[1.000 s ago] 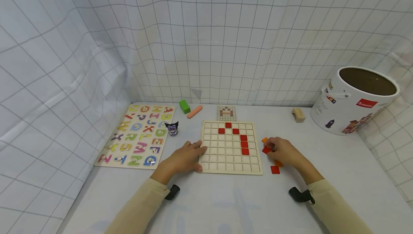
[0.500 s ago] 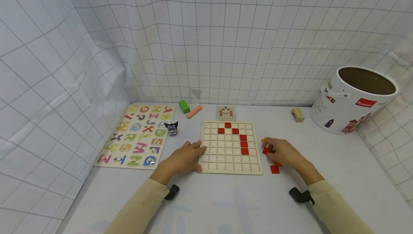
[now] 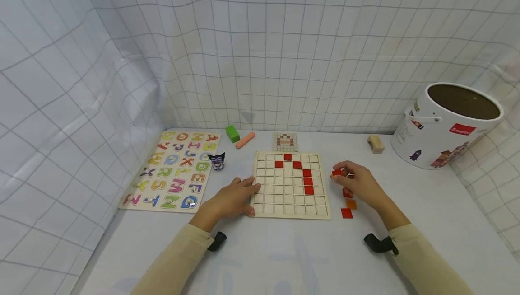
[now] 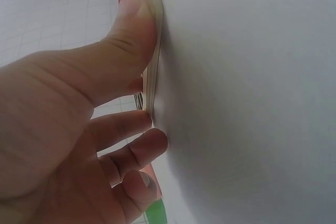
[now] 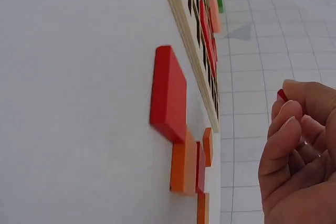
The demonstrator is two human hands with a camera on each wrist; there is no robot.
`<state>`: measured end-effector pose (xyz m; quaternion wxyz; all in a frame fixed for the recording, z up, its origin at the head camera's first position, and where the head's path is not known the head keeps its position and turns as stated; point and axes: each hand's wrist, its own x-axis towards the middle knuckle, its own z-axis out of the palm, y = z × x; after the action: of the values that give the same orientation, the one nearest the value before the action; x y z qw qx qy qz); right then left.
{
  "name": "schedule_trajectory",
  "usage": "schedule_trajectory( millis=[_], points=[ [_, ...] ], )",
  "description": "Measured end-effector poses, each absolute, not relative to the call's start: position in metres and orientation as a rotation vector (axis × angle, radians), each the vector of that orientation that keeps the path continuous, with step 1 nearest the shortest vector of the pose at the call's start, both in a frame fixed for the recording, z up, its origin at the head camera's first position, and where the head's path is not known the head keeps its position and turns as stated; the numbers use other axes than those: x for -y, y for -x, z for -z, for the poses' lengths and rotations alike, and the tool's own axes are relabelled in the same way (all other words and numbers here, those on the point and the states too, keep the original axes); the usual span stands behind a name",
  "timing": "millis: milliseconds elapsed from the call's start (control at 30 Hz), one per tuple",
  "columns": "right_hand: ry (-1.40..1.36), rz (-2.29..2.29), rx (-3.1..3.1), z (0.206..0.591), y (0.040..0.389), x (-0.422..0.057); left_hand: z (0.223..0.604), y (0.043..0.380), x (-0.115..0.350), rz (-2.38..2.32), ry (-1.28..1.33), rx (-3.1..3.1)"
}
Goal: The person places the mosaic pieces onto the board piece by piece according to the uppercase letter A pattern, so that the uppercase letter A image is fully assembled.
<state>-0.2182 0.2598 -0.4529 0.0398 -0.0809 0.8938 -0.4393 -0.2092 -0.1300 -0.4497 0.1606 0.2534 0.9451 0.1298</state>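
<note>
My right hand (image 3: pixel 359 184) pinches a small red square tile (image 3: pixel 336 173) between thumb and fingers, just above the table; only a sliver of that tile (image 5: pixel 282 95) shows in the right wrist view. Below it lie loose tiles, among them an orange tile (image 3: pixel 351 204) and a red tile (image 3: pixel 346 213). The wooden grid board (image 3: pixel 280 213) lies flat between both hands, with several red tiles (image 3: pixel 307 181) set in its cells. My left hand (image 3: pixel 233 199) rests on the board's left edge, its thumb (image 4: pixel 135 32) touching the rim near the front corner.
Behind the board lies a small pattern card (image 3: pixel 285 142). An alphabet board (image 3: pixel 174 170), a purple-black figurine (image 3: pixel 217 161), a green block (image 3: pixel 232 133) and an orange stick (image 3: pixel 245 140) are left. A wooden arch block (image 3: pixel 375 144) and white bucket (image 3: pixel 443 128) stand right.
My right hand has lifted a red tile from the loose ones and shifted slightly away from me, uncovering more tiles. My left hand stays on the board's edge.
</note>
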Motion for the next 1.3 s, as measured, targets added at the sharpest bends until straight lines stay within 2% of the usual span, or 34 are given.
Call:
schedule_trajectory(
  millis=[333,533,1067,1300],
  points=[
    [0.09,1.985,-2.122,0.448,0.239,-0.219,0.449,0.212,0.129,-0.35,-0.756,-2.711],
    [0.016,2.142,-1.613,0.448,0.246,-0.181,0.449,0.213,0.129,-0.359,-0.742,-2.703],
    [0.015,1.736,-1.968,0.458,0.274,-0.103,0.449,0.21,0.127,-0.369,-0.724,-2.682],
    [0.123,1.43,-2.435,0.464,0.274,-0.086,0.45,0.21,0.129,-0.359,-0.729,-2.687]
  ],
)
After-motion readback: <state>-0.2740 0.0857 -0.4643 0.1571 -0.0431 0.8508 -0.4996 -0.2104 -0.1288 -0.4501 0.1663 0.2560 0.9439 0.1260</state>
